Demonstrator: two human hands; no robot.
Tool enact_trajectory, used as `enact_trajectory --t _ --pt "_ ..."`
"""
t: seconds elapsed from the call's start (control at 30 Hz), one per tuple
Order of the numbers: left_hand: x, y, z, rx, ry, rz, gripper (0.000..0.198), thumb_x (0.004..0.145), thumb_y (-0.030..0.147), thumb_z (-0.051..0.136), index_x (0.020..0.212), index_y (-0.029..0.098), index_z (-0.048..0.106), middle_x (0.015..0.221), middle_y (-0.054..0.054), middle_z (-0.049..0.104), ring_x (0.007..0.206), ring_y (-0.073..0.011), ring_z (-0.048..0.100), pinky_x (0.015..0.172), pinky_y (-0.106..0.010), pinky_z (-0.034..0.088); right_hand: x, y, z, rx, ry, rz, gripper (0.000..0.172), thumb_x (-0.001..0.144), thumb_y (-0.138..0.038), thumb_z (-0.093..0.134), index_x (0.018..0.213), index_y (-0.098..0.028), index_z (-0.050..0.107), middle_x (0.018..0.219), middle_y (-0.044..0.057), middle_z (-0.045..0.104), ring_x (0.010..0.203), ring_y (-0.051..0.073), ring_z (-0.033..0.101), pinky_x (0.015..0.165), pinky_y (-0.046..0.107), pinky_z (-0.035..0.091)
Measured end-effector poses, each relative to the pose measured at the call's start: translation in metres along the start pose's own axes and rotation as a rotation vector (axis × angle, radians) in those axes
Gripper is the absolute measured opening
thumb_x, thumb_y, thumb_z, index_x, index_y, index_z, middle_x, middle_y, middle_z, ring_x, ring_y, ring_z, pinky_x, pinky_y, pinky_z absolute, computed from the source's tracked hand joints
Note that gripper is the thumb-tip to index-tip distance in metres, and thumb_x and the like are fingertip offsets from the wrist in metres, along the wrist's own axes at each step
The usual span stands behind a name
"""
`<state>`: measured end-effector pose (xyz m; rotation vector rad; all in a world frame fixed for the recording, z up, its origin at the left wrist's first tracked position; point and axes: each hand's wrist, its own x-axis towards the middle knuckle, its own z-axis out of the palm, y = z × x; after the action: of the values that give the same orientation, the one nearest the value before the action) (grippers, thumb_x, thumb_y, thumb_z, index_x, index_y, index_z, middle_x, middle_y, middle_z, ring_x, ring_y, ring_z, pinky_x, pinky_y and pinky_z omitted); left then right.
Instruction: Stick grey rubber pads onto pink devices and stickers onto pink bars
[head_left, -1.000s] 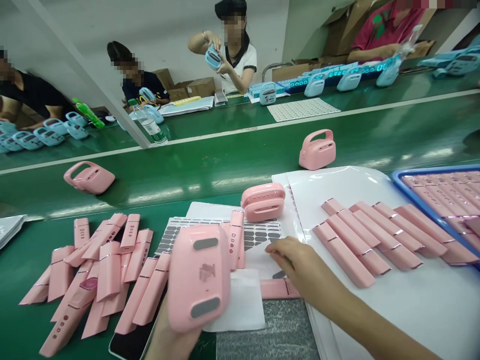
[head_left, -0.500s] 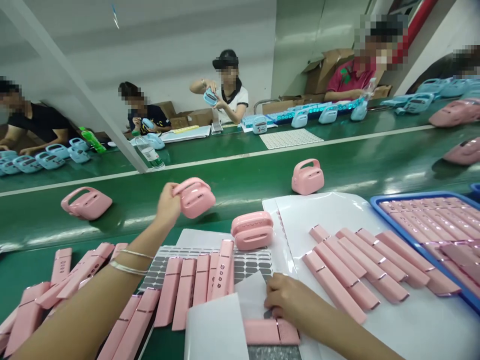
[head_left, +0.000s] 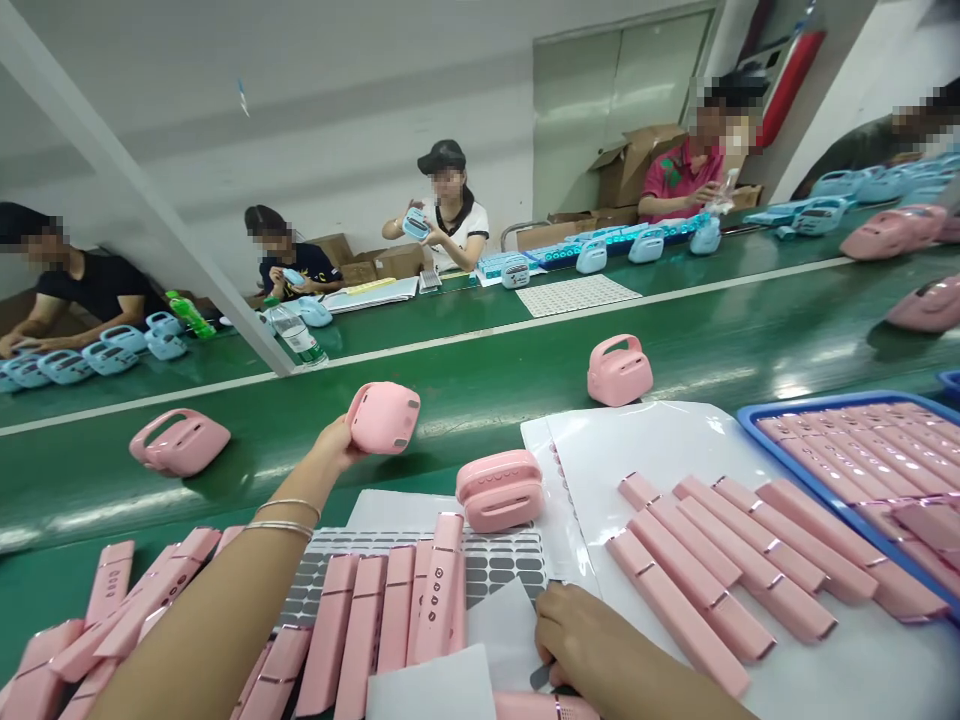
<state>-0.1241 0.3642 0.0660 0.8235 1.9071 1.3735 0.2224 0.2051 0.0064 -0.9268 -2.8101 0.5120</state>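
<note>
My left hand [head_left: 334, 447] is closed around a pink handled case [head_left: 384, 415], holding it above the green belt. The case is tipped so that its underside shows, with small grey oval pads at its edge. My right hand [head_left: 574, 635] rests low over white paper [head_left: 506, 625], fingers curled in; what they pinch is hidden. A grey oval pad [head_left: 539, 678] lies by its fingertips. Just below is a pink bar-shaped part [head_left: 536, 706], cut off by the frame. Between my hands, another pink case [head_left: 501, 490] sits on a sheet of grey oval pads [head_left: 504, 568].
Pink bars [head_left: 375, 620] lie in front and at left; more [head_left: 735, 560] lie on white sheets at right, beside a blue tray [head_left: 750, 425] of them. Pink cases [head_left: 620, 370] stand on the green belt [head_left: 480, 375]. Across it, several people handle light-blue cases [head_left: 416, 223].
My left hand has turned the pink case so its underside faces me. My right hand stays low by the paper, its fingers shifted slightly. The whole view has shifted a little.
</note>
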Motion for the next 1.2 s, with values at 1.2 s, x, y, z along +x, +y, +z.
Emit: enact_trajectory --t 1.2 --pt "-0.147 0.026 0.092 0.918 -0.463 0.725 0.008 0.086 0.017 0.051 0.088 0.015 0.059 0.068 0.000 0.056 0.059 -0.0165 0.052 0.061 -0.032 0.042 -0.016 0.006 0.014 -0.062 0.276 -0.130 0.023 0.083 -0.005 0.066 0.066 -0.018 0.059 0.068 0.000 0.061 0.072 0.017 0.047 0.061 0.031 0.032"
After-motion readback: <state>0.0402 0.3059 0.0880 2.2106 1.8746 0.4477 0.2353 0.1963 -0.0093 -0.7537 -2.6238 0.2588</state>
